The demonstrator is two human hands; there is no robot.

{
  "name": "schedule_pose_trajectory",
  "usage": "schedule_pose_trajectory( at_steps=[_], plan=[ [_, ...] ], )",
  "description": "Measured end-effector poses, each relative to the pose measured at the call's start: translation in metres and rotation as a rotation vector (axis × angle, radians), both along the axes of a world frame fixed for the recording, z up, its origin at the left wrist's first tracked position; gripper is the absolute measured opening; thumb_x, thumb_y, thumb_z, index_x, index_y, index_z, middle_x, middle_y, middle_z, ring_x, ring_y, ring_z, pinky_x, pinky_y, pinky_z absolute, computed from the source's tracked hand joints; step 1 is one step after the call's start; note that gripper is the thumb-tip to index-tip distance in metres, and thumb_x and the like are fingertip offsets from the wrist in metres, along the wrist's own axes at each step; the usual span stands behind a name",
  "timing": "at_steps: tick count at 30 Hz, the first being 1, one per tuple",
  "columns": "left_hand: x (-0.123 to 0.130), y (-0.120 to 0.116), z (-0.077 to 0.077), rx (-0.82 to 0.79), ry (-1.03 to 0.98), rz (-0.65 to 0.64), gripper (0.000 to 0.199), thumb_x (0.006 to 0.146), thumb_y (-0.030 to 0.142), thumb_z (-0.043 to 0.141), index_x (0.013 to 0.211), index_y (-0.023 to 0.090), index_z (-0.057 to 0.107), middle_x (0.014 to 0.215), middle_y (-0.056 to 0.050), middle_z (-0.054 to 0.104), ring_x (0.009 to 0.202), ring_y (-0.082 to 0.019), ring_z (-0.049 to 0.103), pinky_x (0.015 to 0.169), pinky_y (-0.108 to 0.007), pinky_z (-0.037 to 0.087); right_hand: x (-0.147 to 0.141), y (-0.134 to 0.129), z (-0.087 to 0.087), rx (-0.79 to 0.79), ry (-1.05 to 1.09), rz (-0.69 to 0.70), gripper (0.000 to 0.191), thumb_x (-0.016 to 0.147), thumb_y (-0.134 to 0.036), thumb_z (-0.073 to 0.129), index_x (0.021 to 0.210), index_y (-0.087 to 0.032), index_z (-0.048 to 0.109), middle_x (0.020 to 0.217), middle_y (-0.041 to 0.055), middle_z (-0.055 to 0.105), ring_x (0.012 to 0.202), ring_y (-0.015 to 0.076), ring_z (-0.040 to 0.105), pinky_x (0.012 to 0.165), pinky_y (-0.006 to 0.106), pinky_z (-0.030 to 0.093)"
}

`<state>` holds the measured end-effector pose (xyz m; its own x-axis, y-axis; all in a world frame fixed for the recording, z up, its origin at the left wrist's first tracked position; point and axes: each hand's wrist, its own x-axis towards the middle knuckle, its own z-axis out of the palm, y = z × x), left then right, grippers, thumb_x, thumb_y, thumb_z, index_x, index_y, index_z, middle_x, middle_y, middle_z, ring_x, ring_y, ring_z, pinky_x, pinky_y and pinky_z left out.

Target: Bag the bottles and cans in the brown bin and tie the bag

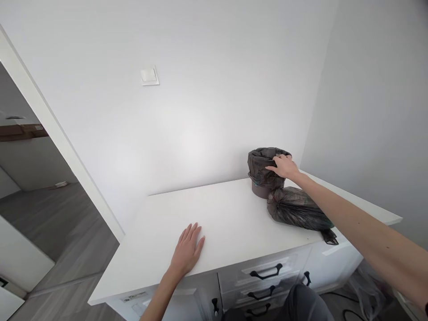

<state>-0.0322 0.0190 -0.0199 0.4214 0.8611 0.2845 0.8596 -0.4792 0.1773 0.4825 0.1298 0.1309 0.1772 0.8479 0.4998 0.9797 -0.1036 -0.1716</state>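
My left hand (188,249) lies flat on the white countertop (200,209) near its front edge, fingers stretched out and holding nothing. At the back right, my right hand (285,166) grips the rim of a small brown trash bin (261,191). A dark plastic trash bag (262,171) lines the bin and is folded down over its outside. The bin stands upright close to the wall. In front of it lies a filled, dark trash bag (294,209) on its side, gathered at its left end. My right forearm partly covers this filled bag.
Below the countertop are white drawers and doors with black handles (266,272). A light switch (149,76) is on the wall behind. An open doorway is at the left, and clear plastic film (368,290) lies on the floor at lower right. My knee (307,305) is close to the drawers.
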Motion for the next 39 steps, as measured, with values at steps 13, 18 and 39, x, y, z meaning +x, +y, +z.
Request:
schedule_pose_trajectory(
  at_steps=[13, 18, 39],
  plan=[
    [-0.007, 0.017, -0.013, 0.037, 0.060, -0.050, 0.055, 0.108, 0.050, 0.035, 0.158, 0.029, 0.043, 0.167, -0.003, 0.041, 0.158, -0.025, 0.032, 0.128, -0.049, 0.031, -0.053, -0.102, -0.061, 0.208, -0.094, 0.608, 0.046, 0.101, -0.037, 0.051, 0.145, -0.025, 0.055, 0.159, 0.0138, 0.046, 0.155, 0.0364, 0.031, 0.127, 0.067, 0.025],
    [-0.003, 0.015, -0.004, 0.027, 0.070, -0.024, 0.054, 0.107, 0.050, 0.036, 0.157, 0.032, 0.044, 0.168, 0.000, 0.040, 0.157, -0.026, 0.033, 0.126, -0.049, 0.036, -0.089, -0.166, -0.104, -0.007, -0.005, 0.881, 0.044, 0.105, -0.038, 0.052, 0.148, -0.027, 0.055, 0.163, 0.0087, 0.047, 0.156, 0.0293, 0.034, 0.127, 0.056, 0.035],
    [0.009, 0.020, 0.005, 0.014, 0.023, -0.025, 0.055, 0.107, 0.049, 0.036, 0.155, 0.027, 0.048, 0.165, -0.004, 0.045, 0.156, -0.027, 0.035, 0.128, -0.052, 0.032, -0.086, -0.155, -0.188, -0.231, 0.242, 0.520, 0.065, 0.108, -0.059, 0.031, 0.163, -0.026, 0.039, 0.171, 0.0062, 0.030, 0.159, 0.0258, 0.027, 0.130, 0.050, 0.027]
  ],
)
